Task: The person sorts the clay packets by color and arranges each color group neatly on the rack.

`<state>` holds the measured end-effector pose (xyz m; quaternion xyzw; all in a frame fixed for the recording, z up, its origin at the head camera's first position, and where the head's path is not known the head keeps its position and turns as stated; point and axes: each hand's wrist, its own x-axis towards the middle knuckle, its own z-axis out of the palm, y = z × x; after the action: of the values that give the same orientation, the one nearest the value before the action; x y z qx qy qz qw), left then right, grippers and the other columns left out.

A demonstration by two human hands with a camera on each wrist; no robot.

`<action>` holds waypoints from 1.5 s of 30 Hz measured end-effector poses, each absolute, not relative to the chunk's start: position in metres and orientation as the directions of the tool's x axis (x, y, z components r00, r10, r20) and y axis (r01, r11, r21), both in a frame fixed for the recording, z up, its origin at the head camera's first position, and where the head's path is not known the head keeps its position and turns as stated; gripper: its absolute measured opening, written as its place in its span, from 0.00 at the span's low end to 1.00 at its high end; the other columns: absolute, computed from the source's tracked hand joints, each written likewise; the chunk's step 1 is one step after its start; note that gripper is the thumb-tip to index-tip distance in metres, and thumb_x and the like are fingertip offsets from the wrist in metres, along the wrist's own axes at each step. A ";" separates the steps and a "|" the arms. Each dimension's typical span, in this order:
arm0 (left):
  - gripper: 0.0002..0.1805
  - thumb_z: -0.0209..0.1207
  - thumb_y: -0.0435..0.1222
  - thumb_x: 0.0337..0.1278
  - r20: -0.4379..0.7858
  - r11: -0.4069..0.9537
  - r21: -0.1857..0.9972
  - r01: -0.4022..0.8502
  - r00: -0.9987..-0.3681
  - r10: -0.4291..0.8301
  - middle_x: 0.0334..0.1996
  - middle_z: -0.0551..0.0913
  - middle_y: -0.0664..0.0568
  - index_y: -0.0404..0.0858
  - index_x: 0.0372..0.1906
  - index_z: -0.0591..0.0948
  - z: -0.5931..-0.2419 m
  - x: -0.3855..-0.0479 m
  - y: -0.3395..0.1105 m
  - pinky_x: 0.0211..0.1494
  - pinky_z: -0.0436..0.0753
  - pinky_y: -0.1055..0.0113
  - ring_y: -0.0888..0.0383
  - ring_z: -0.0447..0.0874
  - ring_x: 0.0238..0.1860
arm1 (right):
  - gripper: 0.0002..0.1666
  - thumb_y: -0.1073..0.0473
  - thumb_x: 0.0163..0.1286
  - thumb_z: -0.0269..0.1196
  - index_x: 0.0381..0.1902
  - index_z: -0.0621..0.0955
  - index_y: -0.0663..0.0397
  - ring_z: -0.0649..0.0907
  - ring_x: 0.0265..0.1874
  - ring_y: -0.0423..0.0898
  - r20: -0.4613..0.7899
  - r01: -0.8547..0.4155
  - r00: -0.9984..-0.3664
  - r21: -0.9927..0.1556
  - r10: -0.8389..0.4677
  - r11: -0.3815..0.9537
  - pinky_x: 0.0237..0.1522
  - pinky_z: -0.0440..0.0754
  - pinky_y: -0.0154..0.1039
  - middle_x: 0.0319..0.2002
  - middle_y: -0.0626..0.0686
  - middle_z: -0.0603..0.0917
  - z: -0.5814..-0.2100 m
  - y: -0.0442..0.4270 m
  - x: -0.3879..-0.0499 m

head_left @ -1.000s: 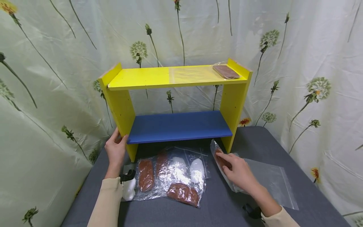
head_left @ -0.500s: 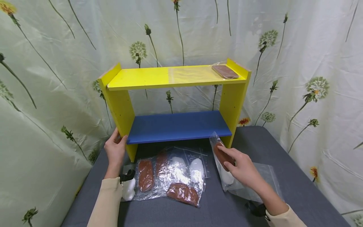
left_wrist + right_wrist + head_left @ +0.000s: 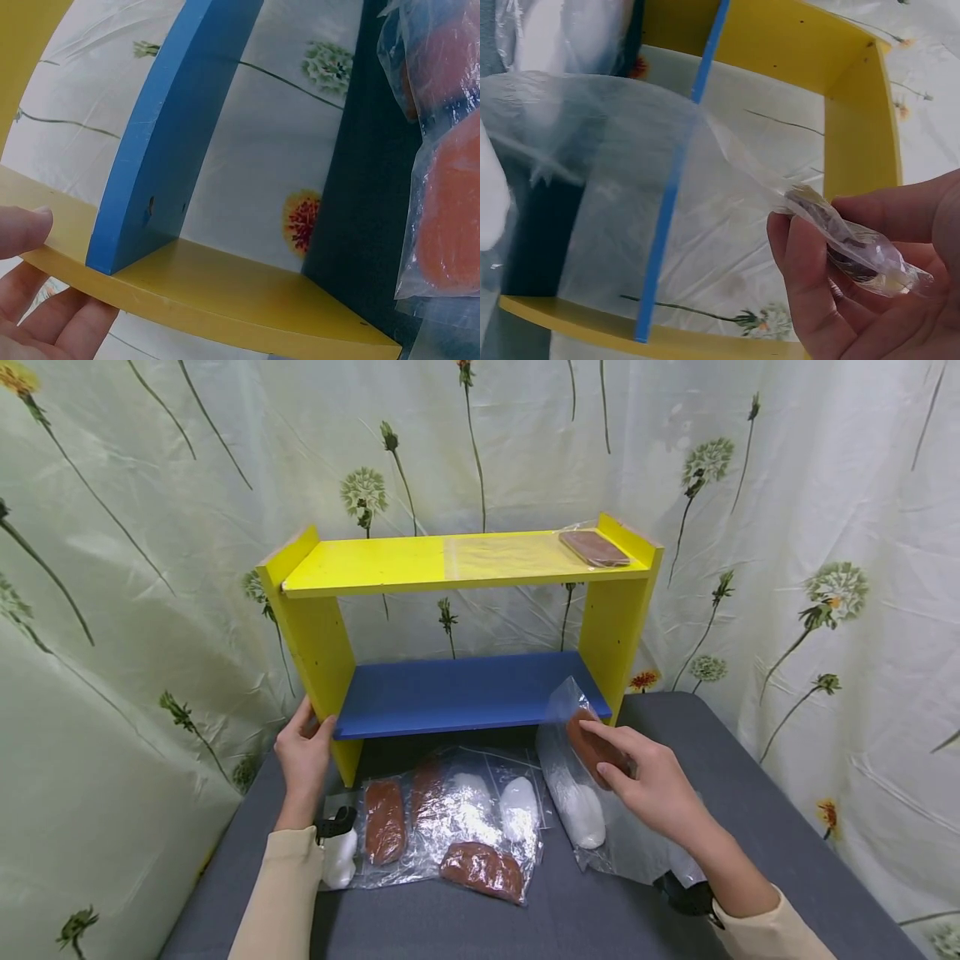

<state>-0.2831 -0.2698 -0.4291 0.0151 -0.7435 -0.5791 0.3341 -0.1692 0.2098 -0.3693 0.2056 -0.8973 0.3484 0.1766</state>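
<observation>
My left hand (image 3: pixel 303 764) grips the left side panel (image 3: pixel 318 647) of a small yellow shelf unit, thumb on one face and fingers on the other in the left wrist view. In front of the unit's right side, my right hand (image 3: pixel 652 785) pinches a clear zip bag (image 3: pixel 551 735) at a brown oblong lump (image 3: pixel 592 752) inside it. A white oblong lump (image 3: pixel 581 814) hangs lower in the same bag. The bag is tilted, its upper corner overlapping the blue lower board (image 3: pixel 457 693) in the head view. In the right wrist view, thumb and fingers close round the wrapped lump (image 3: pixel 840 240).
On the yellow top board (image 3: pixel 382 560), a flat brown piece (image 3: pixel 595 548) in clear plastic lies at the right end. Below the unit, several bagged brown (image 3: pixel 386 822) and white lumps (image 3: pixel 520 810) lie on the dark tabletop (image 3: pixel 420 927). A flowered curtain (image 3: pixel 787 527) surrounds the table.
My right hand has lifted the bag from the tabletop, raising it towards the blue board. The white lump in it has come into view. My left hand keeps its grip on the panel.
</observation>
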 end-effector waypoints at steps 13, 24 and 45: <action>0.32 0.65 0.32 0.65 0.466 0.335 0.877 0.345 -0.780 -0.418 0.63 0.80 0.50 0.63 0.69 0.74 -0.430 -0.283 -0.272 0.57 0.80 0.60 0.46 0.81 0.59 | 0.36 0.68 0.67 0.68 0.69 0.77 0.35 0.80 0.34 0.42 0.545 -0.595 -0.785 -0.530 -0.295 0.604 0.26 0.80 0.36 0.56 0.46 0.82 -0.334 0.199 -0.179; 0.32 0.65 0.32 0.65 0.463 0.314 0.881 0.355 -0.782 -0.417 0.63 0.79 0.51 0.62 0.68 0.75 -0.428 -0.281 -0.272 0.58 0.80 0.60 0.46 0.81 0.60 | 0.33 0.71 0.66 0.68 0.65 0.80 0.38 0.77 0.35 0.40 0.661 -0.739 -0.649 -0.430 -0.377 0.518 0.26 0.73 0.38 0.50 0.43 0.84 -0.295 0.188 -0.205; 0.33 0.63 0.27 0.65 0.449 0.311 0.886 0.344 -0.803 -0.392 0.64 0.78 0.43 0.53 0.72 0.72 -0.412 -0.267 -0.261 0.57 0.81 0.62 0.42 0.79 0.60 | 0.25 0.79 0.64 0.64 0.60 0.82 0.63 0.79 0.42 0.48 0.737 -0.856 -0.509 -0.380 -0.445 0.349 0.33 0.73 0.35 0.53 0.60 0.84 -0.195 0.151 -0.221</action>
<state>-0.2675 -0.2615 -0.4116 0.0159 -0.7465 -0.5867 0.3134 -0.2207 0.1508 -0.1948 0.4185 -0.7772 0.3876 0.2656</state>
